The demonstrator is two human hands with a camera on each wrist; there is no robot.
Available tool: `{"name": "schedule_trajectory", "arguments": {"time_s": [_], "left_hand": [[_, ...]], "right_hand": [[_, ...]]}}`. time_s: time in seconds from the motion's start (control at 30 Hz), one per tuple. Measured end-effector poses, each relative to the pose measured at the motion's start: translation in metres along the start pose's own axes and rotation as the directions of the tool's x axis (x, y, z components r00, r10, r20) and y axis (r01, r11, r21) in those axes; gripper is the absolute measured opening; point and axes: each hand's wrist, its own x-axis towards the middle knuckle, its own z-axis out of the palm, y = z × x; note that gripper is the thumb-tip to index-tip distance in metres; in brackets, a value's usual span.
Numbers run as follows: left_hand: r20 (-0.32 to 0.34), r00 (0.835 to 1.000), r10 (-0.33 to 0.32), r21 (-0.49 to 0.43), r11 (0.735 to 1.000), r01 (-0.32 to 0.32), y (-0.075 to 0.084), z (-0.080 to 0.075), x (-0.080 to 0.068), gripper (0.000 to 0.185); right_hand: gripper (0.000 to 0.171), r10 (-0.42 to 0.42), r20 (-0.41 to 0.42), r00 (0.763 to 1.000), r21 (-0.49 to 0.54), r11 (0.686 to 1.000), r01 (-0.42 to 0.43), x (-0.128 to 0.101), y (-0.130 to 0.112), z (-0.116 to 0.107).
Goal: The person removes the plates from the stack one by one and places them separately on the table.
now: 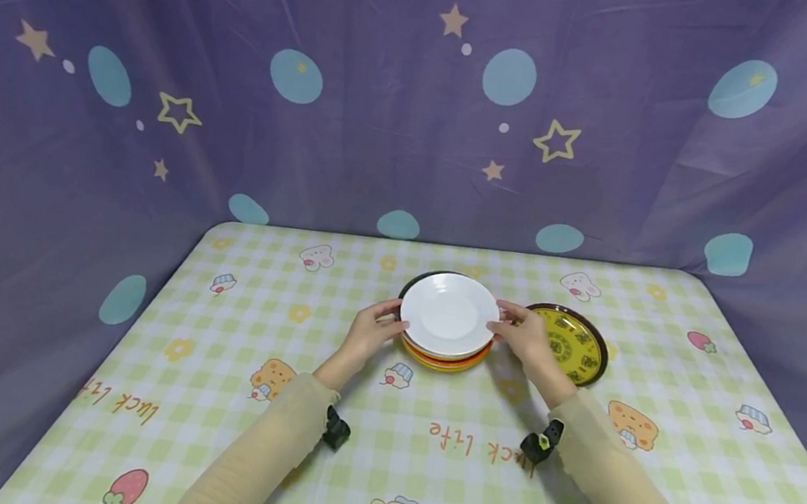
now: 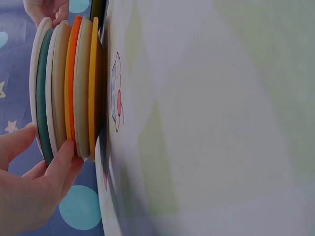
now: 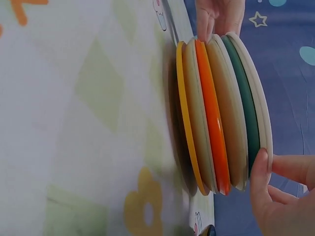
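A stack of several plates (image 1: 445,356) stands in the middle of the table, with a white plate (image 1: 449,315) on top. From the side the rims read white, teal (image 2: 42,98), cream, orange (image 3: 212,123), cream and yellow. My left hand (image 1: 393,320) holds the stack's left rim, thumb on the white plate (image 2: 35,64) and fingers (image 2: 64,160) against the rims below. My right hand (image 1: 501,321) pinches the right rim, its thumb (image 3: 259,172) on the teal and white edges (image 3: 256,98).
A yellow patterned plate with a dark rim (image 1: 576,349) lies just right of my right hand. A dark plate's edge (image 1: 421,279) shows behind the stack. A checked cloth (image 1: 424,456) covers the table, and a purple curtain (image 1: 390,116) hangs behind and beside it.
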Motion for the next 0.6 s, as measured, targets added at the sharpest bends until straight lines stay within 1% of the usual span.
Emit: {"name": "schedule_trajectory", "arguments": {"time_s": [0.1,0.17,0.3,0.47,0.6], "left_hand": [[-0.001,1.000,-0.002,-0.006,1.000,0.002,-0.001,0.000,0.000,0.047],[-0.001,1.000,-0.003,-0.006,1.000,0.003,-0.001,0.000,0.000,0.047],[-0.003,1.000,-0.015,-0.012,1.000,0.015,-0.001,0.000,0.001,0.048],[-0.007,1.000,-0.018,-0.013,1.000,0.018,-0.003,-0.001,0.002,0.049],[-0.008,1.000,-0.008,-0.012,1.000,0.008,-0.003,-0.001,0.002,0.049]], "right_hand": [[0.050,0.046,0.022,0.999,0.066,0.997,-0.048,-0.001,-0.001,-0.001],[0.050,0.069,0.034,0.997,0.091,0.993,-0.072,-0.001,-0.001,-0.003],[0.051,0.087,0.057,0.995,0.129,0.987,-0.093,0.000,-0.001,-0.005],[0.050,0.094,0.069,0.993,0.150,0.983,-0.104,0.001,-0.001,-0.008],[0.050,0.089,0.069,0.994,0.143,0.985,-0.098,0.000,-0.002,-0.011]]}}
